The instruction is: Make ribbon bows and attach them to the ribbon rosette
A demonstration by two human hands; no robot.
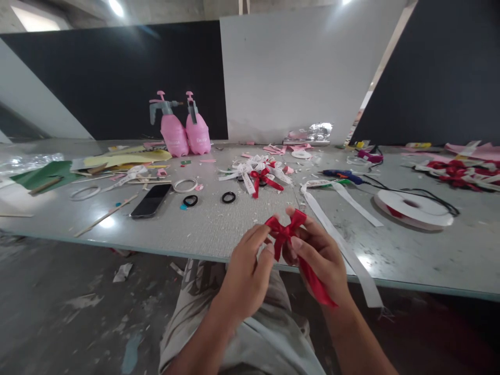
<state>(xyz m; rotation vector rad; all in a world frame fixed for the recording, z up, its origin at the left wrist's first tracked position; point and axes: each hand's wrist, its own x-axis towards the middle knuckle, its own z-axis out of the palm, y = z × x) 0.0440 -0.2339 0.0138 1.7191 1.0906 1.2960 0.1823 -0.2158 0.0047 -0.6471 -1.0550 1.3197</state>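
A small red ribbon bow [286, 229] is held between both hands just in front of the table's near edge. My left hand [246, 273] pinches its left loop with closed fingers. My right hand [318, 258] grips the knot and right loop, and the ribbon's red tail [314, 284] hangs down across that hand's back. A long white ribbon [344, 245] lies on the table just right of my hands and drapes over the edge.
On the grey table [203, 229] lie a black phone [150, 200], two black rings [228, 197], a pile of finished red and white bows [260, 174], a white ribbon spool [414, 208], a blue glue gun [344, 176] and two pink spray bottles [185, 130].
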